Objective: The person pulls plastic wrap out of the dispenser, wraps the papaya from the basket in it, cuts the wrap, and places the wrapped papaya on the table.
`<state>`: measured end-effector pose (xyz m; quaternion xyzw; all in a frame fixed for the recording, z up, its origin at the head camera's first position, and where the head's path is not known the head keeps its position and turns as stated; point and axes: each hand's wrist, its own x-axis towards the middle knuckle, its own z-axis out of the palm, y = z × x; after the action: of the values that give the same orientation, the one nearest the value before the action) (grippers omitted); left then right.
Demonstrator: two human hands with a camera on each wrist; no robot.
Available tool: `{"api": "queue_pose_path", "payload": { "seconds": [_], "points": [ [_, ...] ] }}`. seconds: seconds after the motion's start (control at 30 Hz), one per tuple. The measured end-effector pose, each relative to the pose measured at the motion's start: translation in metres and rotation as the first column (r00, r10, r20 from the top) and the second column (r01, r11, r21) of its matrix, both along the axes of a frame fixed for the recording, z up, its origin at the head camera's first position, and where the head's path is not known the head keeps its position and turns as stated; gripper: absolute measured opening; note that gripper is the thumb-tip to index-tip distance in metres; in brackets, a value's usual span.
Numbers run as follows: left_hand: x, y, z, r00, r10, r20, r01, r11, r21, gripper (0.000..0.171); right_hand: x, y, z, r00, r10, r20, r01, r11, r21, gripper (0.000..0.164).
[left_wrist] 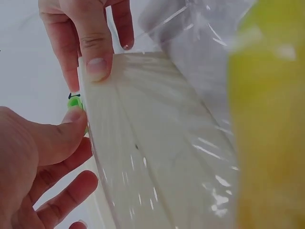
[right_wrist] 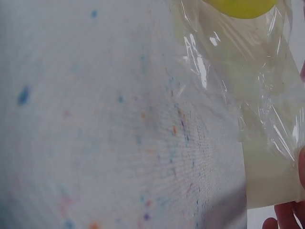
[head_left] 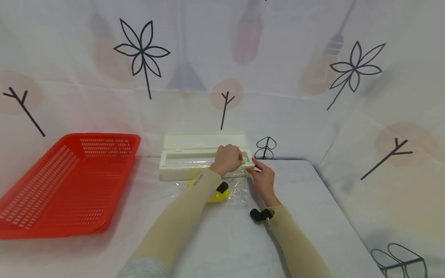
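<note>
A white cling film dispenser box (head_left: 177, 173) lies at the far side of the table with its lid (head_left: 205, 141) raised, and a film roll shows inside. At its right part my left hand (head_left: 227, 158) pinches a small green slide cutter (left_wrist: 75, 102) on the box's edge. My right hand (head_left: 263, 178) grips the box's right end, the thumb pressing on its face in the left wrist view. Clear cling film (head_left: 238, 189) hangs over the front onto the table. In front of the box is a smooth yellow object (head_left: 219, 197), partly hidden by my left forearm and overlapped by film.
A red plastic basket (head_left: 80, 185) with perforated sides stands on the left of the table. Behind the box hangs a white patterned cloth (head_left: 194, 50). A white cloth covers the table (head_left: 222, 243), whose right edge runs beyond my right arm.
</note>
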<state>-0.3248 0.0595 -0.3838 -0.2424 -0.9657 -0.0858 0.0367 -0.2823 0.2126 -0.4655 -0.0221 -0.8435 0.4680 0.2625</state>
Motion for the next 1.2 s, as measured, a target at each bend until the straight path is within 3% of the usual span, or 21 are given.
{"api": "queue_pose_path", "payload": {
  "seconds": [0.3, 0.5, 0.73, 0.97, 1.2],
  "points": [
    [0.005, -0.017, 0.010, 0.999, 0.000, 0.043, 0.001, 0.999, -0.032, 0.012, 0.001, 0.001, 0.001, 0.999, 0.013, 0.047, -0.012, 1.000, -0.027, 0.050],
    [0.003, -0.020, 0.013, 1.000, -0.008, -0.006, 0.008, 0.996, -0.087, 0.008, 0.001, 0.000, 0.002, 0.998, 0.028, 0.050, -0.027, 0.999, -0.037, 0.050],
    [0.003, -0.027, 0.015, 0.998, -0.026, -0.056, 0.018, 0.989, -0.146, 0.027, 0.002, -0.003, 0.004, 0.998, 0.023, 0.050, -0.023, 1.000, -0.014, 0.050],
    [0.005, -0.061, 0.021, 0.998, -0.037, -0.043, 0.028, 0.980, -0.196, 0.031, -0.003, -0.003, 0.003, 0.998, 0.009, 0.063, -0.010, 1.000, 0.012, 0.050],
    [0.010, -0.110, 0.017, 0.999, -0.026, -0.021, 0.021, 0.977, -0.213, 0.011, -0.002, -0.001, 0.001, 0.998, -0.002, 0.056, 0.000, 1.000, 0.031, 0.050]
  ]
}}
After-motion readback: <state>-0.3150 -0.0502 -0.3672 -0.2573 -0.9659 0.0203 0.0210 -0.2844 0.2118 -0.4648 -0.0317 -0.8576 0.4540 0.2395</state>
